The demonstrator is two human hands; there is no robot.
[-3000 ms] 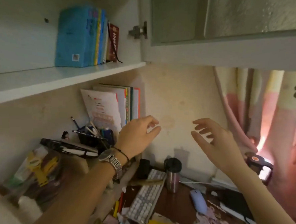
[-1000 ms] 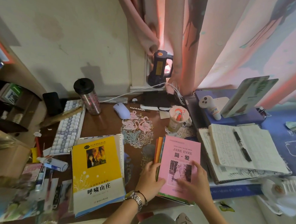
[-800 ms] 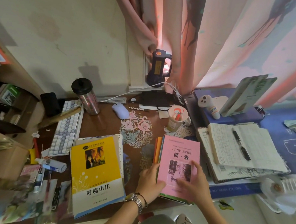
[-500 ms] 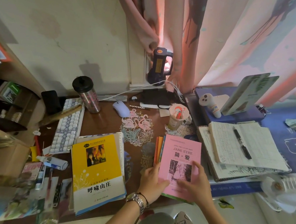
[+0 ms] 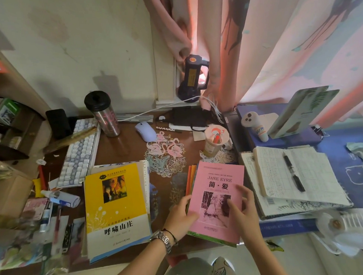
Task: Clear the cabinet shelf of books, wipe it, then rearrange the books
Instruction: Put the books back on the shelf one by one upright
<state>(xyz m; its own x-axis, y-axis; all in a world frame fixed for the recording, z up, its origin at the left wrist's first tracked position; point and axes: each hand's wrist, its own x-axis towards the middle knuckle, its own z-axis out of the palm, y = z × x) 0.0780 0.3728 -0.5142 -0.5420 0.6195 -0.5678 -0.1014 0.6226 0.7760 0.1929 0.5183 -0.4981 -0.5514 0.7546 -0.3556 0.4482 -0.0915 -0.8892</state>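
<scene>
Both hands working the pink Jane Eyre book [image 5: 218, 186], lying atop a small stack on the table [image 5: 132, 148]. Left hand [image 5: 179, 215] gripping its left edge; right hand [image 5: 242, 210] hovering over the cover, fingers [image 5: 244, 192] spread. Yellow book [image 5: 114, 203] lying just left.
</scene>
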